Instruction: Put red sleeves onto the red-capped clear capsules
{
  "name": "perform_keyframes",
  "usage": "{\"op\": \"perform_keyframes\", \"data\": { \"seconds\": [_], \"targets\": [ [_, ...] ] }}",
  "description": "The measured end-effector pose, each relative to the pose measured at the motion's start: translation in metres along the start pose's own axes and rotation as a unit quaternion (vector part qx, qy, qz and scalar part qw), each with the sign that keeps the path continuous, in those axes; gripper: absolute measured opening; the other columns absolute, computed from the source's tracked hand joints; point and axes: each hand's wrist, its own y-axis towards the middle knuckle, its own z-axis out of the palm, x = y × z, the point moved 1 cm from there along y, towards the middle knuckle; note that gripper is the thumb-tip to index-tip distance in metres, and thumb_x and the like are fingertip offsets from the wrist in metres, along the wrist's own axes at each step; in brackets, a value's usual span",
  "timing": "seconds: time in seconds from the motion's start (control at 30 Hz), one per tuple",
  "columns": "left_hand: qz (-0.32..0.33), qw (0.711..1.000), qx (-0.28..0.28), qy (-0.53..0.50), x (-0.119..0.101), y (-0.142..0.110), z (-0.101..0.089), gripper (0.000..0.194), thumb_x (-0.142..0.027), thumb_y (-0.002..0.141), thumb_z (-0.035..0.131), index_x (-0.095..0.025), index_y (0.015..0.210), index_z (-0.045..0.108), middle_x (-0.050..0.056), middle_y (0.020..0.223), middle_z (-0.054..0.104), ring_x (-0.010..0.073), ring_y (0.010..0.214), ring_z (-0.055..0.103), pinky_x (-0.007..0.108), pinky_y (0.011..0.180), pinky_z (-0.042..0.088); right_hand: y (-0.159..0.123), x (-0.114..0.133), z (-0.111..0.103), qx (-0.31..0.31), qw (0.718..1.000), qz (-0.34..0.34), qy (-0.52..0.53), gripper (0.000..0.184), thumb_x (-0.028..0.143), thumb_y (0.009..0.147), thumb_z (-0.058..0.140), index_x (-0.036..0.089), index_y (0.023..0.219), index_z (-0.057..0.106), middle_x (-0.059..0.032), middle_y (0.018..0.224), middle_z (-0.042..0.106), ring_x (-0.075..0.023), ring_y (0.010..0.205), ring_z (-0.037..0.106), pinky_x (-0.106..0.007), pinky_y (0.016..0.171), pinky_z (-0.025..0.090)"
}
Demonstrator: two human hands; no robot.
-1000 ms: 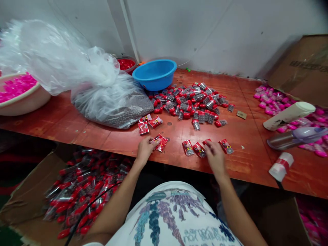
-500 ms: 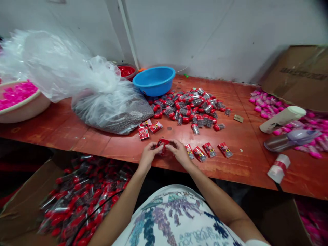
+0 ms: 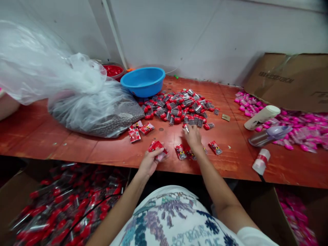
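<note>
Between the thumb and fingers of my left hand (image 3: pixel 148 162) is a small red printed packet (image 3: pixel 156 147), held just above the table near its front edge. My right hand (image 3: pixel 193 138) reaches forward with its fingers closed on a small clear bottle with a red cap (image 3: pixel 186 128). That bottle lies at the near side of a pile of red-capped bottles (image 3: pixel 176 106) with dark contents. Below my right forearm lie red printed packets with dark contents, one at the left (image 3: pixel 180 152) and another at the right (image 3: pixel 215 147); my arm partly covers others.
A tied plastic bag of dark beads (image 3: pixel 102 119) rests left of a blue basin (image 3: pixel 143 82). Several red packets (image 3: pixel 134 135) lie beside the bag. At the right are pink-capped items (image 3: pixel 289 130), a cup (image 3: pixel 269 135) and a carton (image 3: pixel 287 82). Below the table, a box holds red-capped bottles (image 3: pixel 69 201).
Both hands came together at the red packet, then parted. My left hand kept the packet, while my right hand moved forward to the bottle pile. The view has shifted to the right.
</note>
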Motion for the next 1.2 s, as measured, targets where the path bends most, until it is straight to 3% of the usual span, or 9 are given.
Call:
{"op": "perform_keyframes", "data": {
  "seconds": [0.13,0.3,0.43,0.5,0.6,0.7,0.83,0.97,1.2],
  "targets": [
    [0.015,0.999,0.006,-0.034,-0.001,-0.002,0.001,0.025,-0.011,0.064,0.075,-0.013,0.088,0.07,0.005,0.079,0.072,0.0204,0.078,0.07,0.039,0.079,0.058,0.003,-0.013,0.007,0.036,0.998,0.011,-0.049,0.031,0.022,0.086,0.056,0.014,0.115,0.063,-0.0175,0.107,0.062,-0.0276,0.099,0.053,-0.036,0.083,0.039],
    [0.004,0.999,0.017,-0.036,-0.001,-0.004,-0.002,0.03,-0.009,0.064,0.073,-0.012,0.094,0.069,0.01,0.092,0.073,0.0245,0.088,0.07,0.043,0.082,0.057,-0.017,-0.007,0.007,0.062,0.997,-0.01,-0.038,0.032,0.017,0.083,0.053,0.013,0.112,0.064,-0.0157,0.1,0.065,-0.0262,0.093,0.056,-0.035,0.082,0.04],
    [0.045,0.998,-0.04,-0.014,0.004,-0.002,-0.006,0.025,-0.007,0.056,0.08,-0.01,0.079,0.069,0.006,0.078,0.073,0.0175,0.069,0.069,0.036,0.076,0.058,-0.038,-0.002,0.001,0.038,0.989,-0.004,0.141,0.034,0.025,0.085,0.051,0.019,0.116,0.062,-0.008,0.101,0.067,-0.0221,0.089,0.059,-0.032,0.081,0.044],
    [0.059,0.996,-0.067,-0.02,0.006,0.0,-0.007,0.025,-0.005,0.052,0.082,-0.01,0.072,0.067,0.005,0.073,0.072,0.0156,0.064,0.067,0.033,0.074,0.058,-0.053,0.002,-0.001,0.047,0.951,0.038,0.305,0.031,0.032,0.085,0.052,0.02,0.111,0.063,-0.0044,0.094,0.067,-0.019,0.08,0.061,-0.03,0.073,0.047],
    [0.059,0.995,-0.074,-0.042,0.007,0.003,-0.007,0.022,-0.004,0.054,0.081,-0.01,0.069,0.066,0.004,0.069,0.071,0.0147,0.062,0.067,0.034,0.076,0.058,-0.079,0.013,-0.002,0.108,0.863,0.098,0.483,0.029,0.038,0.08,0.059,0.019,0.103,0.064,-0.0014,0.085,0.066,-0.0154,0.069,0.06,-0.026,0.059,0.048],
    [0.029,0.995,-0.055,-0.073,0.005,0.006,-0.005,0.012,-0.005,0.064,0.075,-0.01,0.071,0.067,0.005,0.071,0.071,0.0158,0.066,0.068,0.037,0.081,0.057,-0.103,0.025,-0.003,0.137,0.803,0.131,0.565,0.03,0.037,0.076,0.065,0.021,0.101,0.062,0.0004,0.084,0.064,-0.0136,0.067,0.061,-0.023,0.054,0.049],
    [0.003,0.995,-0.063,-0.079,0.004,0.007,-0.001,0.008,-0.001,0.07,0.068,-0.009,0.073,0.068,0.007,0.073,0.072,0.0179,0.071,0.07,0.038,0.082,0.057,-0.119,0.031,-0.001,0.166,0.759,0.173,0.605,0.033,0.038,0.074,0.069,0.021,0.099,0.057,-0.0001,0.086,0.064,-0.0141,0.066,0.065,-0.023,0.051,0.051],
    [0.008,0.993,-0.092,-0.075,0.004,0.006,0.004,0.009,0.0,0.068,0.068,-0.008,0.066,0.066,0.007,0.065,0.07,0.0178,0.064,0.069,0.038,0.079,0.058,-0.121,0.033,0.0,0.164,0.752,0.175,0.614,0.033,0.038,0.074,0.07,0.021,0.099,0.058,0.0011,0.087,0.063,-0.0123,0.064,0.065,-0.021,0.05,0.051],
    [-0.001,0.987,-0.117,-0.107,0.004,0.008,0.008,0.013,0.001,0.07,0.068,-0.011,0.065,0.064,0.004,0.063,0.069,0.0125,0.058,0.066,0.026,0.066,0.058,-0.124,0.043,-0.003,0.168,0.775,0.14,0.593,0.027,0.038,0.078,0.067,0.021,0.097,0.06,0.0024,0.078,0.062,-0.0099,0.057,0.062,-0.018,0.045,0.048]
  ]
}}
